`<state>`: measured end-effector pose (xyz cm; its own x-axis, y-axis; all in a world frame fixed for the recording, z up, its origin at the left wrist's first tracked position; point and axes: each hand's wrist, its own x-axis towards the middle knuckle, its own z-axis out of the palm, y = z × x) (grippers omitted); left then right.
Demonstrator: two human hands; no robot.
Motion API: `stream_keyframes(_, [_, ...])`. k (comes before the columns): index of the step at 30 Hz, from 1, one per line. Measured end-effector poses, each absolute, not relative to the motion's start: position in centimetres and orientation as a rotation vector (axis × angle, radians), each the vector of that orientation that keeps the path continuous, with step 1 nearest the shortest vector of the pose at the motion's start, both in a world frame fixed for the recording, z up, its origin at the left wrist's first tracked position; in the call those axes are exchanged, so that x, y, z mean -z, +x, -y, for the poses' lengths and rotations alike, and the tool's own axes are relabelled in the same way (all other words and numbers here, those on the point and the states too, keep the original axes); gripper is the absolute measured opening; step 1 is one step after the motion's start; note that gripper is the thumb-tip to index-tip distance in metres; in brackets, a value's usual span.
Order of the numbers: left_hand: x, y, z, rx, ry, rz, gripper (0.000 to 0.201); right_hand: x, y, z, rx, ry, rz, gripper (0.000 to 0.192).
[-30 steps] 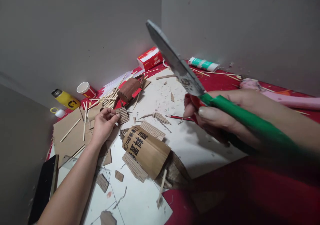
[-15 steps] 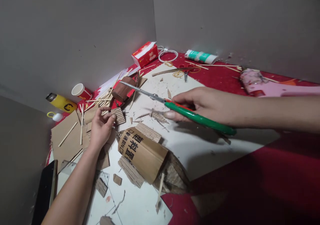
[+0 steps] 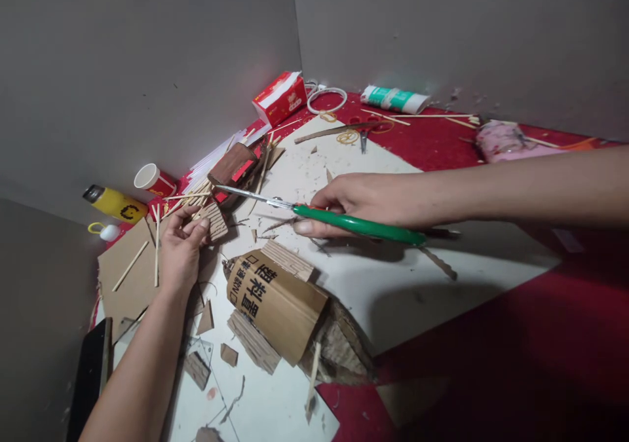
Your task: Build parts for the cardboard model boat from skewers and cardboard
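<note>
scissors (image 3: pixel 314 213) with green handles lie nearly level at the middle of the frame, blades together and pointing toward the upper left. right hand (image 3: pixel 373 203) reaches in from the right edge, its fingers curled around the handles. left hand (image 3: pixel 181 249), at middle left, pinches a small piece of corrugated cardboard (image 3: pixel 213 221) between thumb and fingertips, close beside the blade tips. below the scissors stands a curved cardboard piece with black printed characters (image 3: pixel 275 304), amid strips and scraps. all this rests on a white board (image 3: pixel 393 285) speckled with shavings, laid over a red cloth (image 3: pixel 491 363). wooden sticks (image 3: pixel 196 196) scatter toward the upper left, near a paper cup (image 3: pixel 154 180) and a yellow bottle (image 3: pixel 113 203). a red tissue box (image 3: pixel 280 98) and a green-and-white tube (image 3: pixel 393 99) sit at the top, against plain grey walls (image 3: pixel 147 55) that meet in a corner.
</note>
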<state>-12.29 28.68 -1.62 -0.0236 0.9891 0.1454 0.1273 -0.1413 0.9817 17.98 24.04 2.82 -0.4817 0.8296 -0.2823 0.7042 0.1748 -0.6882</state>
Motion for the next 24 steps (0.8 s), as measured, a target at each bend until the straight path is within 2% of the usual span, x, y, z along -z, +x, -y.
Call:
stream_keyframes(10, [1.4, -11.5, -28.0, -1.243, 1.450, -1.335, 0.038, -4.5, 17.6, -24.8, -1.137, -1.520, 2.488, 0.066])
stream_keyframes(14, [1.6, -12.0, -28.0, -1.246, 1.436, -1.372, 0.041, -4.2, 17.8, -24.5, -1.117, -1.542, 2.457, 0.065])
stream_keyframes(24, [-0.1, -13.7, -27.9, -1.313, 1.279, -1.351, 0.034, -4.0, 18.9, -23.5, -1.120, -1.463, 2.336, 0.063])
